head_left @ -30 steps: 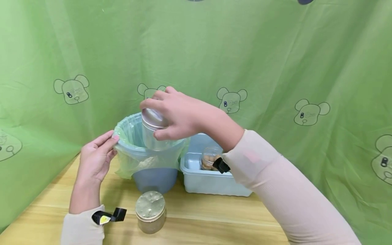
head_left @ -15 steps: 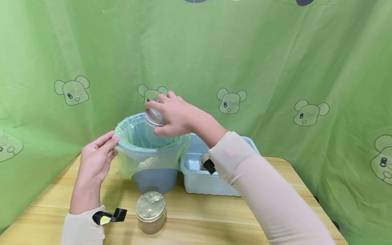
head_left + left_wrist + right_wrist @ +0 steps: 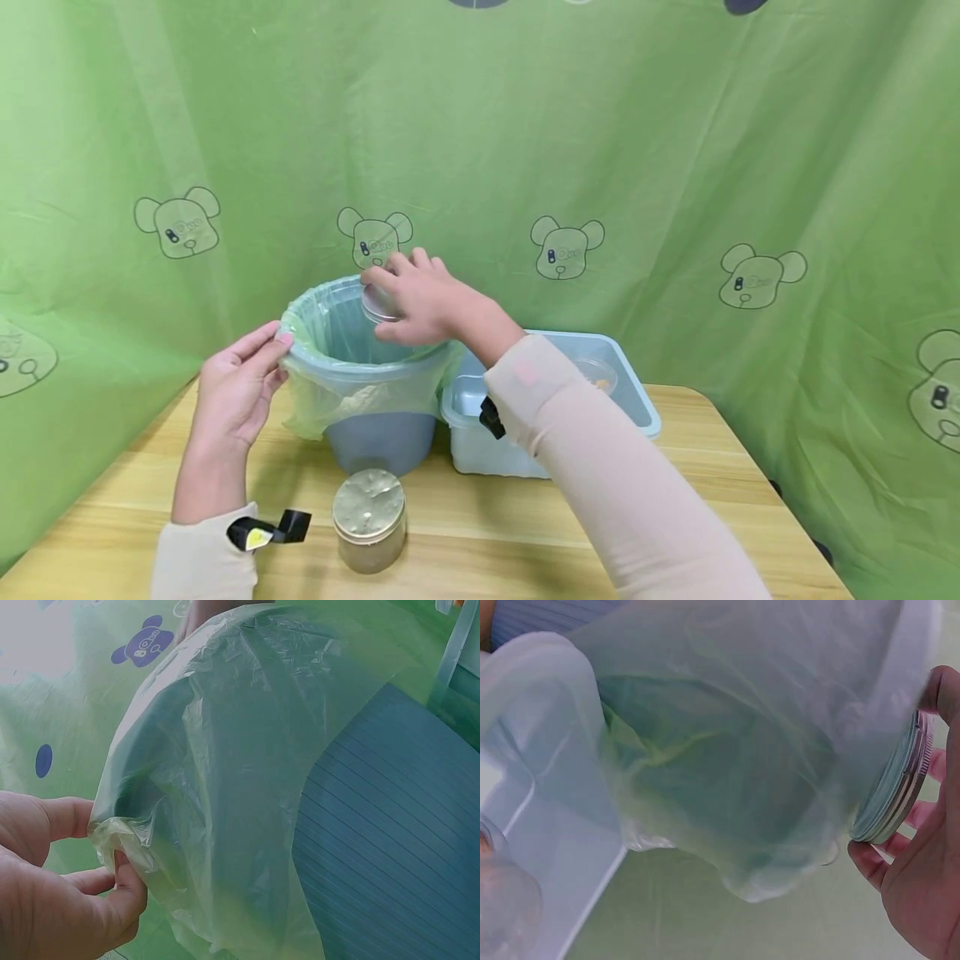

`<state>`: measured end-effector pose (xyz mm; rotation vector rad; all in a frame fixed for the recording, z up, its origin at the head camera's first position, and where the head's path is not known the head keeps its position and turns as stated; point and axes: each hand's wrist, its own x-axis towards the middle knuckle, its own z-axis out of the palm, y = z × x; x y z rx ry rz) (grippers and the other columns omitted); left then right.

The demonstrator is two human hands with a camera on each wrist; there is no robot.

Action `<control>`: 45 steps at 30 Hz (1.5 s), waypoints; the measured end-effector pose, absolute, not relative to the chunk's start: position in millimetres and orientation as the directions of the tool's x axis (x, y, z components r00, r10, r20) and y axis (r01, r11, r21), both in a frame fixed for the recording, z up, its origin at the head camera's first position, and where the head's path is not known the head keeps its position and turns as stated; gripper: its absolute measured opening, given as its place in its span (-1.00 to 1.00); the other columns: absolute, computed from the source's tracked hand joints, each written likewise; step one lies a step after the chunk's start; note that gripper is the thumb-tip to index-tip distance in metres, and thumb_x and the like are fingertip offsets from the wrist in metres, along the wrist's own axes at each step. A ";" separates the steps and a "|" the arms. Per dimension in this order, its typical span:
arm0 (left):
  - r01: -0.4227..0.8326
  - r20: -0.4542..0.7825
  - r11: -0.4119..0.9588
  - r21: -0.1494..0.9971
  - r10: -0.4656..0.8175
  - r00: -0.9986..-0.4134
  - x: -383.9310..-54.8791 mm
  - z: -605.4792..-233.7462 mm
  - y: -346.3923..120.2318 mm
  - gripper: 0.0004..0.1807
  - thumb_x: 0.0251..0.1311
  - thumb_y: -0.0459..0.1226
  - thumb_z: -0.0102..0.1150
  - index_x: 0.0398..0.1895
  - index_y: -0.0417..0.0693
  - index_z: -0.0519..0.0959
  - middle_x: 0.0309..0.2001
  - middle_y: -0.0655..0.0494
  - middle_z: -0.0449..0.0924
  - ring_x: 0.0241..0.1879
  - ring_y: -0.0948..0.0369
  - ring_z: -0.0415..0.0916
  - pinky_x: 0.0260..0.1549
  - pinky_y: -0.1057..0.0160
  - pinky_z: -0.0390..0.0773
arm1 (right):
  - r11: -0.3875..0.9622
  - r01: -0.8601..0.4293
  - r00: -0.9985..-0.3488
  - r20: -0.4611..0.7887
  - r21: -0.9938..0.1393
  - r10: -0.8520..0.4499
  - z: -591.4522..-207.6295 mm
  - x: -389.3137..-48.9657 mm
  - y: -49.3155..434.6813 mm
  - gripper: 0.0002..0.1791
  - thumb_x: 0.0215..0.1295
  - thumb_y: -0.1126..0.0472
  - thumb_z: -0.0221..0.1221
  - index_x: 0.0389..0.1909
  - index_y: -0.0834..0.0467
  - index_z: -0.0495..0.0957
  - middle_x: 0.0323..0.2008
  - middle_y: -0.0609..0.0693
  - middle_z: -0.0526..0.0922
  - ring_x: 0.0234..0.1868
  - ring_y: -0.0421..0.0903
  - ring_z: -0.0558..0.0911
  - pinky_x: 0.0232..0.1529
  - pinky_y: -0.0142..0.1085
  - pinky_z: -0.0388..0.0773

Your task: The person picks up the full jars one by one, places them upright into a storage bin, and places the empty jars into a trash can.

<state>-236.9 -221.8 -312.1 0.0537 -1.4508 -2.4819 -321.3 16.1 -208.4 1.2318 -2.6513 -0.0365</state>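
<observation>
A blue trash bin stands on the table, its rim covered by a thin green plastic bag. At the bin's left rim my left hand pinches the bag; the left wrist view shows bunched film between thumb and fingers. My right hand grips a clear jar by its silver screw lid, over the bin's opening. The jar's body is down inside the bin, mostly hidden by hand and rim. In the right wrist view the ridged lid sits between thumb and fingers.
In front of the bin stands a jar with a dented gold-coloured top. Right of the bin is a light blue basket holding a clear container, partly behind my right sleeve. A green curtain hangs behind the wooden table.
My right hand has lowered the jar further into the bin and shifted slightly right. The right forearm has swung left, uncovering more of the basket. My left hand stays at the rim.
</observation>
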 end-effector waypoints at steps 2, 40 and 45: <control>0.212 0.104 -0.469 0.857 -0.245 -0.964 -237.3 -312.2 -221.7 -0.70 0.19 -0.38 0.46 -0.01 -0.08 0.69 -0.12 0.15 0.70 -0.30 0.32 0.61 -0.33 0.43 0.60 | 0.659 -0.745 -0.638 0.178 0.103 -0.749 -212.0 -323.8 14.7 -0.32 0.34 -0.17 0.13 0.45 -0.12 0.27 0.29 0.04 0.36 0.11 0.04 0.29 0.04 -0.15 0.30; 0.222 0.118 -0.466 0.857 -0.242 -0.963 -239.4 -312.7 -223.2 -0.65 0.19 -0.38 0.46 0.06 -0.12 0.67 -0.11 0.13 0.70 -0.29 0.31 0.61 -0.32 0.44 0.60 | 0.601 -0.778 -0.570 0.198 0.182 -0.798 -219.7 -315.0 16.8 -0.42 0.54 -0.18 0.00 0.47 -0.06 0.33 0.31 -0.01 0.44 0.10 0.02 0.35 0.10 -0.10 0.30; 0.219 0.113 -0.461 0.860 -0.246 -0.963 -239.4 -311.6 -222.4 -0.63 0.19 -0.38 0.45 0.08 -0.14 0.66 -0.10 0.13 0.69 -0.29 0.31 0.60 -0.32 0.44 0.60 | 0.537 -0.809 -0.485 0.244 0.240 -0.840 -214.9 -301.9 21.5 -0.44 0.55 -0.15 0.01 0.44 0.00 0.37 0.27 0.00 0.49 0.12 0.04 0.40 0.10 -0.08 0.35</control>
